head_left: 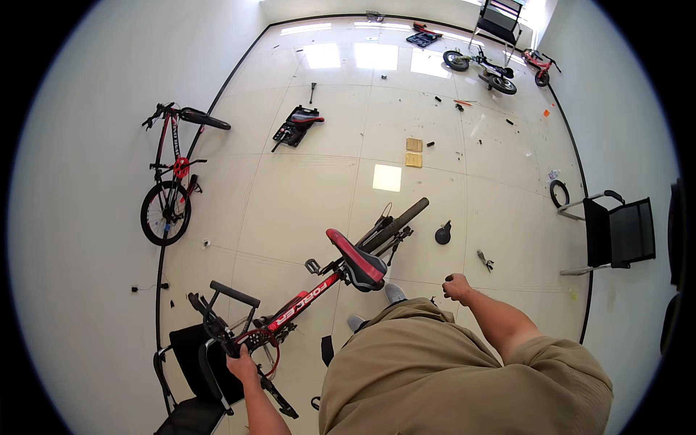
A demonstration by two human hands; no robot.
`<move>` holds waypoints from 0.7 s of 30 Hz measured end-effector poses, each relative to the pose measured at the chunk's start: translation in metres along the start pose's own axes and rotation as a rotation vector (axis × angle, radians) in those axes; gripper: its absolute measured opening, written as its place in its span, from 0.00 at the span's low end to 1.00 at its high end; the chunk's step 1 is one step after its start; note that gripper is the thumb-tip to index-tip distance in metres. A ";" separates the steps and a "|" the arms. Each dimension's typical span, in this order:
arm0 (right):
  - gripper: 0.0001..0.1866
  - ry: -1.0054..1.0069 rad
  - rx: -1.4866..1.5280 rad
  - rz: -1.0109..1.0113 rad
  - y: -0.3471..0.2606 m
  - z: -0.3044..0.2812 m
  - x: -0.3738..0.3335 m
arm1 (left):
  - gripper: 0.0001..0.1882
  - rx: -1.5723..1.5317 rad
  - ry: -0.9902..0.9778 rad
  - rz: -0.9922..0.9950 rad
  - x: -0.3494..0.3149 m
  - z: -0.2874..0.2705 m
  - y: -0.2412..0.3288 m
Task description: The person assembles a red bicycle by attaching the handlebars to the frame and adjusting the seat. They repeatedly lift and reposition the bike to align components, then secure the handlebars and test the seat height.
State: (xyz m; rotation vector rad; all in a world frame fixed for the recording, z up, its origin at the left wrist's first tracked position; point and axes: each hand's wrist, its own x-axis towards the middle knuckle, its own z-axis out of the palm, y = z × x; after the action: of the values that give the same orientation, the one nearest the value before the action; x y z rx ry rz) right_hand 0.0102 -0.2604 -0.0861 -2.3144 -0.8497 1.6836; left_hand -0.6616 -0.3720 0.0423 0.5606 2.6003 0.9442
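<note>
left grip [243,365]: wrapped on red bicycle [308,300] | right grip [456,288]: curled, contents hidden

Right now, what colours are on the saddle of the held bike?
The saddle is red with black and grey, best seen in the head view.

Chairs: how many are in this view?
3: the lower-left chair near the left hand; the right-side chair by the right wall; the far chair in the far right corner. A dark shape at the right rim is unclear; others may be hidden.
</note>
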 end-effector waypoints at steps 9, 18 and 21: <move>0.18 0.014 -0.044 -0.066 -0.008 -0.020 -0.004 | 0.18 0.024 -0.034 0.018 0.009 0.013 0.031; 0.39 -0.021 -0.551 -0.457 -0.104 0.086 0.005 | 0.19 0.070 -0.017 0.016 0.003 0.013 0.016; 0.53 -0.055 -0.682 -0.378 -0.151 0.150 -0.006 | 0.19 0.059 -0.003 -0.002 0.001 0.010 0.006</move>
State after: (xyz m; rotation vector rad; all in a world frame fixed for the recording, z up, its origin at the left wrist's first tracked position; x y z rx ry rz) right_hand -0.1812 -0.1680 -0.0682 -2.2428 -1.9784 1.4390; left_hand -0.6569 -0.3619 0.0389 0.5742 2.6329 0.8684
